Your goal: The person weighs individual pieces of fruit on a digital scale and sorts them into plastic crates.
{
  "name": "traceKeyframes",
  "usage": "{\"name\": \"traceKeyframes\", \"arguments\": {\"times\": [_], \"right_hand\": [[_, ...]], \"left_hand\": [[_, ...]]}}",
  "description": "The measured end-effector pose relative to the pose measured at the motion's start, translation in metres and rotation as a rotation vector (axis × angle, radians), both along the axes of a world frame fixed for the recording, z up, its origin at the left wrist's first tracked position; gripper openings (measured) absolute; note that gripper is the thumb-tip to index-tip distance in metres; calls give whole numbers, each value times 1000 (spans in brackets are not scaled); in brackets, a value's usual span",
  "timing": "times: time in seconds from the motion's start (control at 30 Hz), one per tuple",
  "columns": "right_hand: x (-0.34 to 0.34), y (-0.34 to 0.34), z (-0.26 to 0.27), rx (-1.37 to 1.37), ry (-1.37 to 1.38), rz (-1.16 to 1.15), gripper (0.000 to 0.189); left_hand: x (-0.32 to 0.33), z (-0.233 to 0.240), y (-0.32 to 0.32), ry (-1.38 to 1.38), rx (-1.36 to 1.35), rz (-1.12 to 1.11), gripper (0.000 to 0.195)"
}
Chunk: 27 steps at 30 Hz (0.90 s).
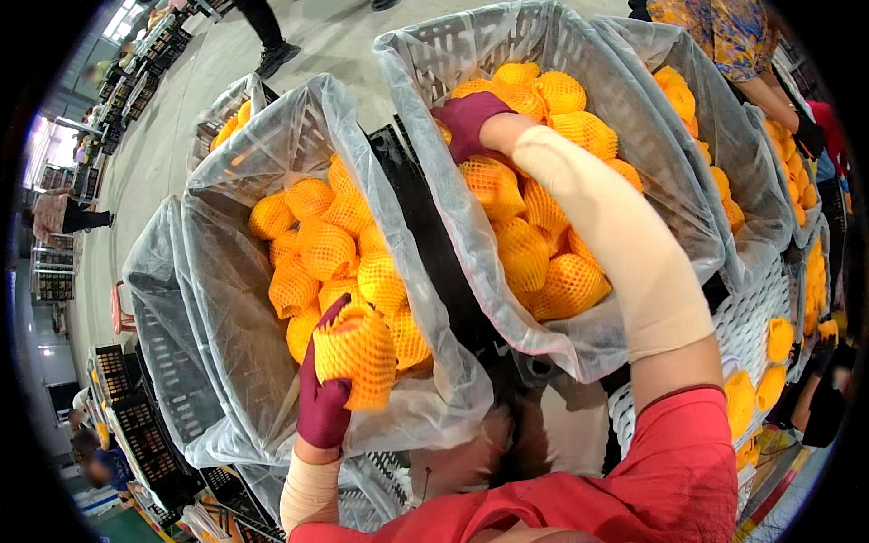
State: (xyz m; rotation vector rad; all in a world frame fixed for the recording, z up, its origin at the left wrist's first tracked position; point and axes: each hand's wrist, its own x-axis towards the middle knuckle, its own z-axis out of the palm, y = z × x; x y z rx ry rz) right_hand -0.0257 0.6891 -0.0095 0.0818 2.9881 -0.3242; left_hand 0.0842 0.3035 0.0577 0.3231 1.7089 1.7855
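My left hand (326, 400), in a maroon glove, holds a fruit in a yellow-orange foam net sleeve (356, 356), its open end facing up. Below and beyond it, a plastic crate with a translucent liner (231, 292) contains more sleeved fruits (326, 248). My right hand (468, 122), gloved alike, reaches into another lined crate (468, 251) and lies among its sleeved fruits (523, 254). Its fingers are partly hidden, so its grasp is unclear. Beige sleeves cover both my forearms.
More lined crates stand at the left (159, 326) and right (740, 176). Loose sleeved fruits (740, 400) lie on white netting-like padding at right. A person in a patterned top (713, 34) works at upper right. A walking person's leg (265, 34) shows beyond the crates.
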Motion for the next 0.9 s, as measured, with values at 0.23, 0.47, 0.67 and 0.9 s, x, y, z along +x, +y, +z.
{"name": "traceKeyframes", "arguments": {"times": [0.23, 0.47, 0.67, 0.9], "right_hand": [[-34, 6, -54, 105, -47, 16, 49], [-55, 66, -25, -270, 528, -318, 59], [-58, 32, -54, -63, 542, -287, 49], [-70, 19, -101, 51, 317, -287, 50]], "left_hand": [[2, 8, 11, -39, -33, 62, 112], [4, 4, 5, -63, -42, 120, 113], [10, 8, 11, -43, -61, 169, 112], [3, 0, 16, 123, -179, 63, 114]]}}
